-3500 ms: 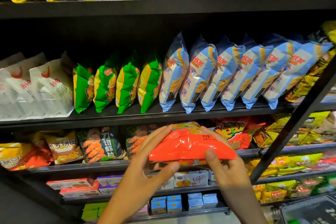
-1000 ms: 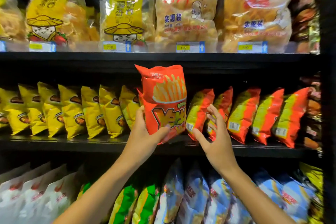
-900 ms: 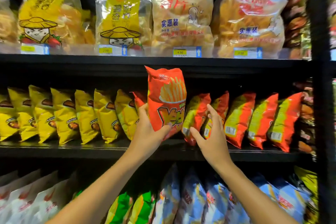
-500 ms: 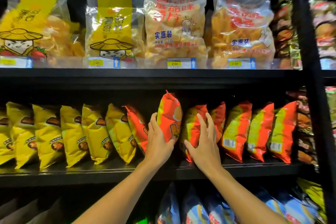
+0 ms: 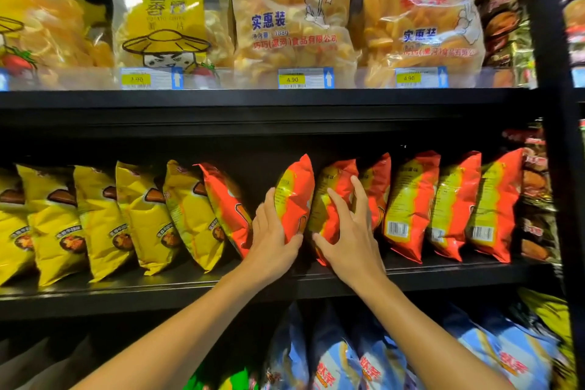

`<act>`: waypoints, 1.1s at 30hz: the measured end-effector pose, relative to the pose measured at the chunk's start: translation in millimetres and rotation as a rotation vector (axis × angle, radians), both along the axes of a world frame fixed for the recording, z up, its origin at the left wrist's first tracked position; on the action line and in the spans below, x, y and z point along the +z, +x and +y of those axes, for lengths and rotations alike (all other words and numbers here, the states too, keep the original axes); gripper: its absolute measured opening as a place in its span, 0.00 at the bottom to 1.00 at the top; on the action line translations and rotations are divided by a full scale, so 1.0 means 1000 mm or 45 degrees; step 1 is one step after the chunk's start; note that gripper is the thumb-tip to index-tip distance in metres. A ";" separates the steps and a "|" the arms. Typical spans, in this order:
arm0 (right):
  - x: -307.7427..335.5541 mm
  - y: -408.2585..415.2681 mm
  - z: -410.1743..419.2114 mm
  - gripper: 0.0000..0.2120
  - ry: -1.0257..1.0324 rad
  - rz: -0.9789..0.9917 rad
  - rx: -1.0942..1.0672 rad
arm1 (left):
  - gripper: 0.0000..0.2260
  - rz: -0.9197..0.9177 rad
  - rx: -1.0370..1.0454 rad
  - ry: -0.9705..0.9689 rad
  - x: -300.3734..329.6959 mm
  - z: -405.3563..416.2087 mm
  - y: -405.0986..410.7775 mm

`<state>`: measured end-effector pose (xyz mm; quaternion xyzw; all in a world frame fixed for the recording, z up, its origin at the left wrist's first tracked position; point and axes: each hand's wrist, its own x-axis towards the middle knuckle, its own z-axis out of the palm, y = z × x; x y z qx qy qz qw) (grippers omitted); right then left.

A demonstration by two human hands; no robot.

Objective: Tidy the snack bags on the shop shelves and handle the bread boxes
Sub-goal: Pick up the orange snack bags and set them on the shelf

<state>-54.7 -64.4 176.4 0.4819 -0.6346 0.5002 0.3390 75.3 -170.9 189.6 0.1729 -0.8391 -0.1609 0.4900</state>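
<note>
An orange-red snack bag (image 5: 294, 196) stands edge-on in a row of like bags on the middle black shelf (image 5: 190, 291). My left hand (image 5: 272, 234) grips its lower part, thumb at the front and fingers behind it. The neighbouring orange bag (image 5: 332, 187) to the right leans under my right hand (image 5: 345, 231), whose spread straight fingers press flat against it. Another orange bag (image 5: 226, 203) leans to the left of a dark gap beside my left hand. No bread boxes are in view.
Yellow bags (image 5: 104, 218) fill the shelf's left part, more orange bags (image 5: 456, 203) its right. Large clear chip bags (image 5: 291, 13) with price tags (image 5: 305, 77) stand on the shelf above. Blue bags (image 5: 357, 361) lie below. A black upright post (image 5: 557, 136) bounds the right side.
The orange bag has gone from lifted face-on in front of the shelf to standing edge-on in the row. My right hand moved onto the neighbouring bag. The view has closed in.
</note>
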 end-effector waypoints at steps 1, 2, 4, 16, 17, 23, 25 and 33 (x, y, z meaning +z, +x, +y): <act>0.000 0.000 0.000 0.41 -0.007 0.005 -0.001 | 0.44 0.035 0.032 -0.010 0.002 0.000 -0.003; 0.000 0.000 0.000 0.41 -0.008 0.003 0.000 | 0.43 0.070 0.059 -0.016 0.003 0.000 -0.007; -0.001 0.000 0.000 0.41 -0.003 -0.001 0.004 | 0.43 0.070 0.070 0.010 0.006 -0.001 -0.014; -0.001 -0.002 0.002 0.39 -0.053 0.022 0.032 | 0.46 -0.064 0.077 -0.248 -0.003 0.010 0.008; -0.001 -0.001 0.004 0.37 -0.081 0.021 0.057 | 0.43 -0.050 0.076 -0.328 -0.005 0.012 0.019; -0.007 0.012 0.015 0.26 -0.264 0.200 0.258 | 0.27 -0.210 0.276 -0.735 -0.025 -0.015 0.126; -0.007 0.030 0.016 0.26 -0.203 0.278 0.328 | 0.24 -0.273 0.411 -0.799 -0.037 -0.036 0.163; 0.013 0.130 -0.045 0.35 0.287 0.052 0.345 | 0.24 -0.304 0.701 -0.704 -0.102 -0.089 0.237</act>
